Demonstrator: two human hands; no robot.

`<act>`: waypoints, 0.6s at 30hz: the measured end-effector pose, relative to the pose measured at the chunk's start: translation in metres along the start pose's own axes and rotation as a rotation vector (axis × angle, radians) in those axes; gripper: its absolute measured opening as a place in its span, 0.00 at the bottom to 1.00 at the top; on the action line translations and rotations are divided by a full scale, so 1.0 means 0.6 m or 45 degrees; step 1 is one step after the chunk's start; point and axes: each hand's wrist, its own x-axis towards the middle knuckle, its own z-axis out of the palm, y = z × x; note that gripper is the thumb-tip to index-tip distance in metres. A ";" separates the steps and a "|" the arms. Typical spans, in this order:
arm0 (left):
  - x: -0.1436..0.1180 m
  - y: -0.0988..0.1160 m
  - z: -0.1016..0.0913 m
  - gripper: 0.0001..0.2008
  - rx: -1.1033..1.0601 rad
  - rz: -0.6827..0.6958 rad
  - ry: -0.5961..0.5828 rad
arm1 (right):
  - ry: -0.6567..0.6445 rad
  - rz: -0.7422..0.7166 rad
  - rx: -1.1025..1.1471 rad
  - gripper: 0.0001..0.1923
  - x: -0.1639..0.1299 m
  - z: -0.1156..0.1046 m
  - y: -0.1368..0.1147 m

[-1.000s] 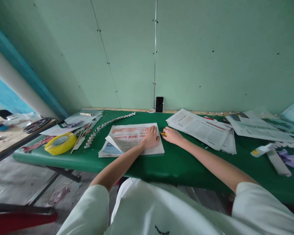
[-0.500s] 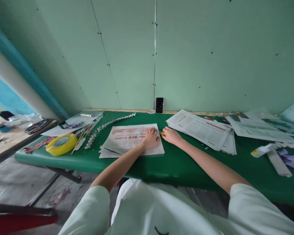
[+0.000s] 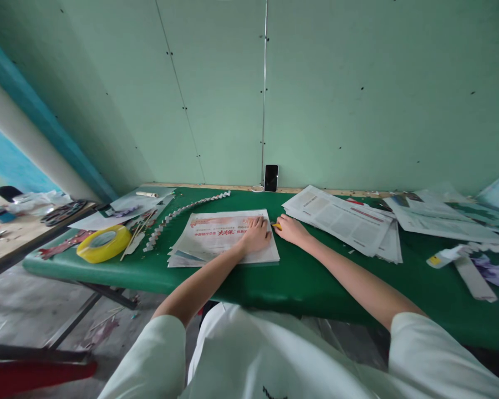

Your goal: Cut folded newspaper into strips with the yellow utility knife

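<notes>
A stack of printed newspaper sheets (image 3: 208,244) lies on the green table in front of me. My left hand (image 3: 255,235) rests flat on its right part, fingers stretched out and pressing down on the top sheet. Close to the stack's right edge, my right hand (image 3: 291,229) is closed around a small yellow utility knife (image 3: 278,226). Its tip points left at the paper edge; most of the handle is hidden in the fingers.
More newspaper sheets (image 3: 341,219) lie to the right, with a glue bottle (image 3: 443,256) beyond them. A phone (image 3: 271,178) leans on the wall. At left are a yellow tape roll (image 3: 103,244), thin sticks (image 3: 138,233) and a folded paper chain (image 3: 178,213).
The view has shifted very slightly. Both hands stay in nearly the same place, left on the paper, right with the knife at its edge.
</notes>
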 end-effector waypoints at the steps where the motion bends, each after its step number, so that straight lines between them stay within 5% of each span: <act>1: 0.000 0.000 0.000 0.30 -0.006 0.001 0.001 | -0.002 0.001 -0.002 0.11 0.000 -0.001 0.000; 18: 0.007 -0.006 -0.031 0.28 -0.004 -0.006 -0.041 | -0.046 -0.015 0.011 0.08 0.024 -0.010 0.009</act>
